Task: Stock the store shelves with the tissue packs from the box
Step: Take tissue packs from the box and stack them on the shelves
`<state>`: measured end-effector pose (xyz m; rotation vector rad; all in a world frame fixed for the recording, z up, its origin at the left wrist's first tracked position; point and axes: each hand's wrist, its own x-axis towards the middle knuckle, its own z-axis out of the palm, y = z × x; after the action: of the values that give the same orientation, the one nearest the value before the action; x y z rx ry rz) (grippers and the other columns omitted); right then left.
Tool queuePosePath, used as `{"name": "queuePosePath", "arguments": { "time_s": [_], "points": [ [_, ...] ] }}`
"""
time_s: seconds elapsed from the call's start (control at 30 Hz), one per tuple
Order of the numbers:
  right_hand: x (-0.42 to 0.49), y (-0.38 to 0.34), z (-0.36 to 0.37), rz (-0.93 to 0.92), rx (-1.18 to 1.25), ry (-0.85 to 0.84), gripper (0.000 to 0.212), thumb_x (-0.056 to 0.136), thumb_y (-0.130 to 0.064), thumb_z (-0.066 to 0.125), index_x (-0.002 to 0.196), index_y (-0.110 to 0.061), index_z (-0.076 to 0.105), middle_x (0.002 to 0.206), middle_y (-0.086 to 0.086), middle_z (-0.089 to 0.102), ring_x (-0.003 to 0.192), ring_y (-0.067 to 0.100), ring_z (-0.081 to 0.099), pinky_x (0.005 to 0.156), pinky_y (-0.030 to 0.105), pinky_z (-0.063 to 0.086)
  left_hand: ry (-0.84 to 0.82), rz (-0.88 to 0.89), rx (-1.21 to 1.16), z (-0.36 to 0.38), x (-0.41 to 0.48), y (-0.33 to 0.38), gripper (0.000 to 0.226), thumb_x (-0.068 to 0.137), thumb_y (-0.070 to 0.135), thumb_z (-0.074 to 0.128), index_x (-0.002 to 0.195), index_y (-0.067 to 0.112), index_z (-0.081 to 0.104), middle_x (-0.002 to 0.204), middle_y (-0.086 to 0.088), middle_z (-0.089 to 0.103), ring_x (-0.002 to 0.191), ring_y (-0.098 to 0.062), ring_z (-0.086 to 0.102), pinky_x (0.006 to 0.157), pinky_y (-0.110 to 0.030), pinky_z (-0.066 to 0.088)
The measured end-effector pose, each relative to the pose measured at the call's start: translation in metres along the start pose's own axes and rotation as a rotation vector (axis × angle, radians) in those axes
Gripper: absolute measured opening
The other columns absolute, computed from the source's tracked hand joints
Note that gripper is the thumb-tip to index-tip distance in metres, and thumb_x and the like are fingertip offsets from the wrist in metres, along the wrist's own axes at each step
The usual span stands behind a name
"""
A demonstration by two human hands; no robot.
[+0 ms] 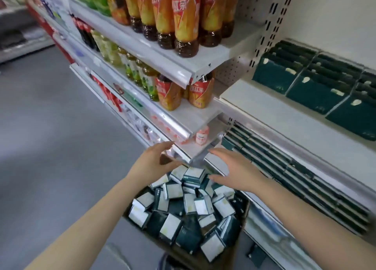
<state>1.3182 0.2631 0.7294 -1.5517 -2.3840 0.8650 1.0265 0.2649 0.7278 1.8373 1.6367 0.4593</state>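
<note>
A cardboard box at the bottom middle is heaped with dark green and white tissue packs. One pack sits on top at the far end of the heap. My left hand hovers just left of it, fingers spread and empty. On the other side, my right hand reaches over the pile with fingers apart, holding nothing. Rows of the same green packs fill the right shelf at its back and the lower shelf.
Shelves on the left carry orange-labelled tea bottles, green drink bottles and a small pink bottle. A shelf corner juts out just beyond my hands. Grey aisle floor lies to the left.
</note>
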Motion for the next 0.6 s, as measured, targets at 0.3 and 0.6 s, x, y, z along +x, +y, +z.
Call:
{"name": "queuePosePath", "arguments": {
  "time_s": [0.3,0.6],
  "points": [
    [0.026,-0.009,0.09,0.066,0.046,-0.285,0.078,0.082,-0.06,0.068,0.149,-0.036,0.035,0.154,-0.012,0.039,0.137,0.011,0.042,0.104,0.025,0.036,0.034,-0.307,-0.067,0.029,-0.067,-0.079,0.077,0.081,0.068,0.069,0.144,0.028,0.05,0.136,0.008,0.061,0.122,-0.011,0.057,0.097,-0.028,0.043],
    [0.023,0.017,0.143,0.256,0.163,-0.323,0.07,0.085,-0.054,0.068,0.147,-0.034,0.041,0.149,-0.014,0.045,0.133,0.011,0.045,0.104,0.03,0.039,-0.019,-0.495,-0.181,0.098,-0.09,-0.122,0.076,0.081,0.062,0.072,0.144,0.026,0.051,0.138,0.007,0.061,0.126,-0.012,0.056,0.101,-0.028,0.044]
  ]
}}
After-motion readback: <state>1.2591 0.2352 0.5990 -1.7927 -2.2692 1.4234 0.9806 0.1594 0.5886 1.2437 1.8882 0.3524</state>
